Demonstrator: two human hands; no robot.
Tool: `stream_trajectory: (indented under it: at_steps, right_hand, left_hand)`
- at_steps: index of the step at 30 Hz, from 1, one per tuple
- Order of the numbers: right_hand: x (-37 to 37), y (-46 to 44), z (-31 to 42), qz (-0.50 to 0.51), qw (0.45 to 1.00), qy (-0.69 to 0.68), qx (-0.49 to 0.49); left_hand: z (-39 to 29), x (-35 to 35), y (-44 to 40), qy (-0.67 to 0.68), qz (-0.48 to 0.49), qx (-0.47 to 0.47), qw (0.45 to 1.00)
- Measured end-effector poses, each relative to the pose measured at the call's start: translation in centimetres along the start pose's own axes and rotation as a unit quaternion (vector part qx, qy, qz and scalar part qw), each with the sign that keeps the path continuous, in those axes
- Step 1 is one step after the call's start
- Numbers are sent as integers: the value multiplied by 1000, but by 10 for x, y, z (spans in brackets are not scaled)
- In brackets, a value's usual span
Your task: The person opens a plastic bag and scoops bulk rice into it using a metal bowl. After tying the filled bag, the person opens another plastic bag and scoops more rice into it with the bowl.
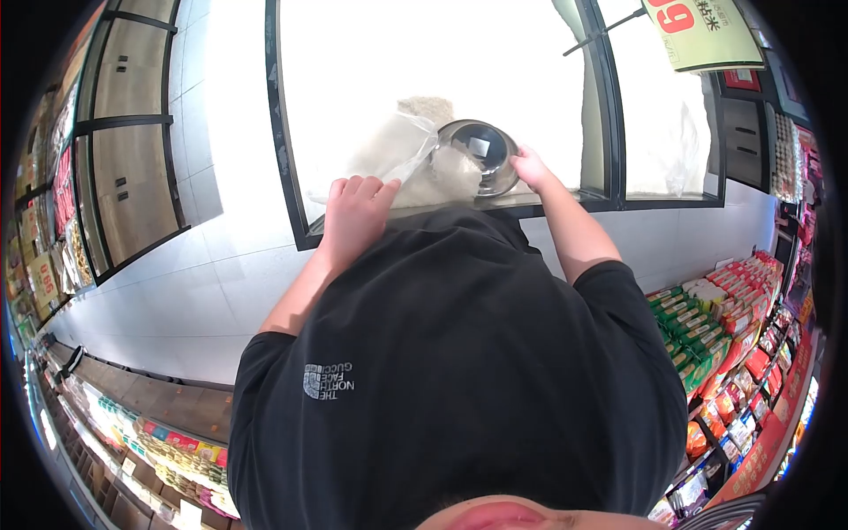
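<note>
My left hand point(355, 201) is closed on the edge of a clear plastic bag point(402, 146), held over the front of a black-framed bin. The bag's mouth touches or overlaps the left side of a shiny metal bowl point(501, 152). My right hand point(533, 170) grips that bowl by its right rim. The bowl is tilted toward the bag, with whitish grains, apparently rice point(458, 170), at its left side. How much lies inside the bag is hard to make out. Beyond the bag, a patch of beige grain point(426, 108) shows against the overexposed white bin contents.
The bin's black frame point(281, 132) borders the left, and a divider point(609, 115) separates a second compartment holding another clear bag point(685, 150). A price sign point(704, 35) juts in at upper right. Packaged goods point(698, 327) fill shelves behind on the right; wooden cabinets point(132, 181) stand left.
</note>
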State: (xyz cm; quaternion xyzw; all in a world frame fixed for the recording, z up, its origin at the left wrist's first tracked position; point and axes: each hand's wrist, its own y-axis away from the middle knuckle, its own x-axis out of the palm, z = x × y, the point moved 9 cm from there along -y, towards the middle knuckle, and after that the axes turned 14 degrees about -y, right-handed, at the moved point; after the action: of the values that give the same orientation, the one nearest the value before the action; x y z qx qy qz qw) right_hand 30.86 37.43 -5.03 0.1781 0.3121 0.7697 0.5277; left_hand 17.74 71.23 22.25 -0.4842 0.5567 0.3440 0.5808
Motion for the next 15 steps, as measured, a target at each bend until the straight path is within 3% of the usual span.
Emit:
stream_trajectory:
  at_steps: [1,8,15]
  right_hand:
    - [-7,11,-8,-31,997,-46,57]
    - [-15,77,38,-167,914,-369,-11]
    - [25,93,138,-78,898,-426,-79]
  left_hand:
    - [-2,-2,0,5,-9,1,1000]
    - [-6,1,2,19,-55,9,998]
    - [-10,-14,-1,40,-94,17,995]
